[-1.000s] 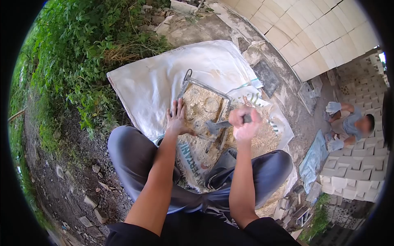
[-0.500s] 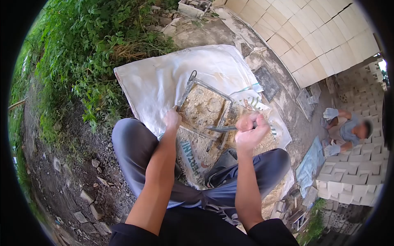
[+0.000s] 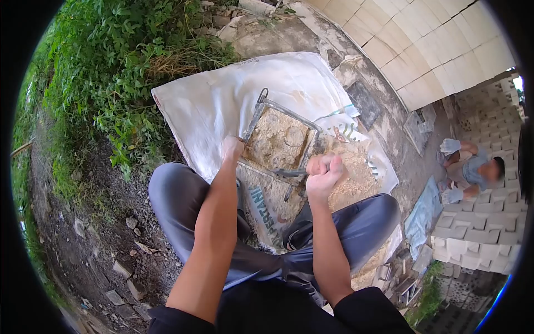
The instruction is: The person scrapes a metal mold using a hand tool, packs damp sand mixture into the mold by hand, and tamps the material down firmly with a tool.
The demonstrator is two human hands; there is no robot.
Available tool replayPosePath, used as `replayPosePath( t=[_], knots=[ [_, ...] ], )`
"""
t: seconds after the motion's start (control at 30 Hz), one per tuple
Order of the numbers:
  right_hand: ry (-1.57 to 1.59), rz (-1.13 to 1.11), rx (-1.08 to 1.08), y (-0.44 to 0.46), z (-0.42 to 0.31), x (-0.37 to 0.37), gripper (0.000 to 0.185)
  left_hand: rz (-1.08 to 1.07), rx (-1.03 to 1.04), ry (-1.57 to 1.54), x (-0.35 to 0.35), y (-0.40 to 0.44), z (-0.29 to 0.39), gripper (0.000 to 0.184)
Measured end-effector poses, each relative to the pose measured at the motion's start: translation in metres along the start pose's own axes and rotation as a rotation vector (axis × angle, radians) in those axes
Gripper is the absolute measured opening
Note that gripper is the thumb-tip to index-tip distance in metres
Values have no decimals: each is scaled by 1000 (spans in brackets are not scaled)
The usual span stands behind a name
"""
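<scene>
A square metal frame (image 3: 306,122) with a wire loop at its top corner lies on a white sack (image 3: 206,106). Pale, crumbly material (image 3: 272,137) with round marks fills it. My left hand (image 3: 232,148) is closed on the frame's left edge. In my right hand (image 3: 324,173), fingers wrapped round, is a dark metal tool (image 3: 290,173), whose end lies over the frame's lower edge. Loose pale powder (image 3: 353,181) covers the sack to the right of my right hand.
A person (image 3: 479,171) in gloves sits at the right beside stacked pale blocks (image 3: 473,234). A blue sheet (image 3: 421,217) lies near them. Green plants (image 3: 122,72) grow at the upper left, above gravel and rubble. A tiled wall (image 3: 417,50) rises at the upper right.
My left hand, spread flat over the frame's lower left a second ago, has closed on its left edge. My right hand has moved the tool lower and slightly left.
</scene>
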State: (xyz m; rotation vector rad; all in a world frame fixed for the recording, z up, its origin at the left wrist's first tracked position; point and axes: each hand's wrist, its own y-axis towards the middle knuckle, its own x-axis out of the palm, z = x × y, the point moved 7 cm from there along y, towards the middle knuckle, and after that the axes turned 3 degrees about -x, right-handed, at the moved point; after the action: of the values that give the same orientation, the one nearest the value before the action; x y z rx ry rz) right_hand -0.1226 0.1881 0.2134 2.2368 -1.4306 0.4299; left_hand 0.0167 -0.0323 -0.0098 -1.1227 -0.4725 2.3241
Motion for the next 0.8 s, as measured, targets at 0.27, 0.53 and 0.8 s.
replayPosePath(
  t=[0.27, 0.53, 0.8],
  knots=[
    [61, 116, 52, 23, -43, 10, 47, 26, 1, -11, 2, 33, -22, 25],
    [-103, -152, -99, -7, 14, 10, 39, 35, -86, -11, -8, -2, 3, 29],
    [-58, -180, -148, -16, 20, 3, 46, 7, -86, -88, 5, 8, -19, 30]
  ],
)
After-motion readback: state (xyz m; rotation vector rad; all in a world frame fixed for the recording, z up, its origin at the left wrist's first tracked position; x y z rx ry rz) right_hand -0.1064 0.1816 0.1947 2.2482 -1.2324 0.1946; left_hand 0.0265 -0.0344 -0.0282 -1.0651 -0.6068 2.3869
